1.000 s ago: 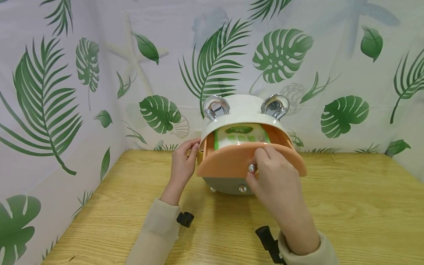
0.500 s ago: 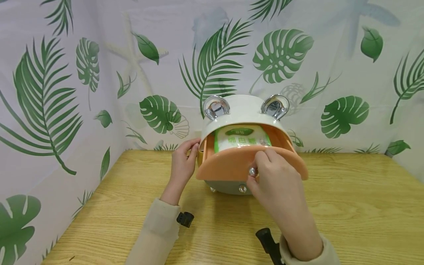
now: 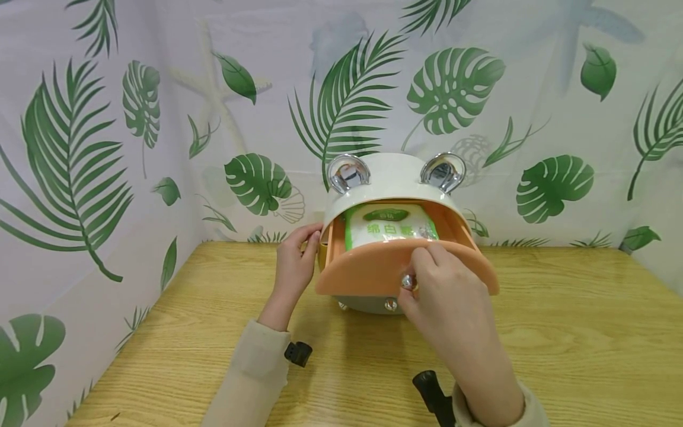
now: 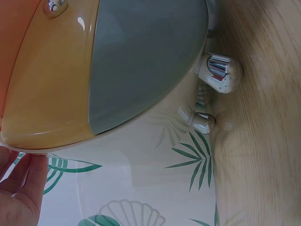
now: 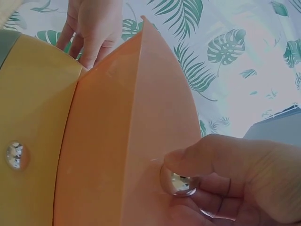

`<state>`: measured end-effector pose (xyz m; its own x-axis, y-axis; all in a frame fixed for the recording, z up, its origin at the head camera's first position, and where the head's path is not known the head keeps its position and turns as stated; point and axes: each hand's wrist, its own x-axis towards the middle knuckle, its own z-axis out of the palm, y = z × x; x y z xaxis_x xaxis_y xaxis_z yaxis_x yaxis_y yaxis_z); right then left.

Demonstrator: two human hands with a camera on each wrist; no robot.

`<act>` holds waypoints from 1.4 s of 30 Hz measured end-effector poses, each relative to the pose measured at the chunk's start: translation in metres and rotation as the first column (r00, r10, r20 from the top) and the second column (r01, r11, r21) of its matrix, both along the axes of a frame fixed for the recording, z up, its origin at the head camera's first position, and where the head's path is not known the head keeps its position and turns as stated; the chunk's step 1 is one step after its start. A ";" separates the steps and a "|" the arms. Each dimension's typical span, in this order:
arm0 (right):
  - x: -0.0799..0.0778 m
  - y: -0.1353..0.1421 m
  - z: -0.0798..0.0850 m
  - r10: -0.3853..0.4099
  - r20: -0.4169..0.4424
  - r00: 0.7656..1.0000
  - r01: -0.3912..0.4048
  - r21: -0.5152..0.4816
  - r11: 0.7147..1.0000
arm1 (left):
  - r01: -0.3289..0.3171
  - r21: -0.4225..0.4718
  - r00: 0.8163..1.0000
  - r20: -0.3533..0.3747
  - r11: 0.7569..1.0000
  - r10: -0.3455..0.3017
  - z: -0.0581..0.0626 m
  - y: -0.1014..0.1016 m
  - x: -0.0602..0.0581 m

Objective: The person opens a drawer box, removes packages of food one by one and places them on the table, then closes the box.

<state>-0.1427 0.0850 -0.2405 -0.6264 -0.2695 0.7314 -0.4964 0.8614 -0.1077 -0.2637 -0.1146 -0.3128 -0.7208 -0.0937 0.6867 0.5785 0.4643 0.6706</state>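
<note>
A rounded storage box with a white shell [image 3: 395, 178] and silver ring eyes stands on the table. Its orange top drawer [image 3: 357, 270] is pulled partway out. In that drawer lies a white and green bag [image 3: 392, 224] with Chinese print. My right hand [image 3: 450, 290] pinches the drawer's silver knob [image 5: 182, 184] between thumb and fingers. On the box's left side rest the fairly straight fingers of my left hand [image 3: 296, 261]. Beneath the orange drawer, the yellow drawer [image 4: 51, 80] and grey drawer [image 4: 146, 61] are closed, each mostly hidden in the head view.
The wood-grain table [image 3: 576, 344] spreads out around the box. Behind it hangs a white backdrop [image 3: 384, 130] with green leaf prints. Small silver feet [image 4: 221, 73] hold the box above the table. Black wrist mounts [image 3: 299, 353] sit at both sleeves.
The orange drawer has slid farther out toward me, drawn by my right hand on its knob. More of the bag shows. My left hand has stayed in place.
</note>
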 end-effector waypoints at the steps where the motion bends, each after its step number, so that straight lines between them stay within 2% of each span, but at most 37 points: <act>1: 0.000 0.000 0.000 0.001 -0.001 1.000 -0.001 0.001 1.000 | 0.001 0.002 1.000 0.000 1.000 -0.001 0.000 0.000 0.000; 14: 0.005 0.001 0.001 0.004 0.022 1.000 -0.004 0.000 1.000 | 0.007 0.004 1.000 -0.012 1.000 -0.007 0.000 0.000 0.001; 42: 0.016 0.001 0.002 0.006 0.136 0.991 -0.012 0.042 0.999 | 0.019 0.011 1.000 -0.019 1.000 -0.019 -0.002 0.000 0.000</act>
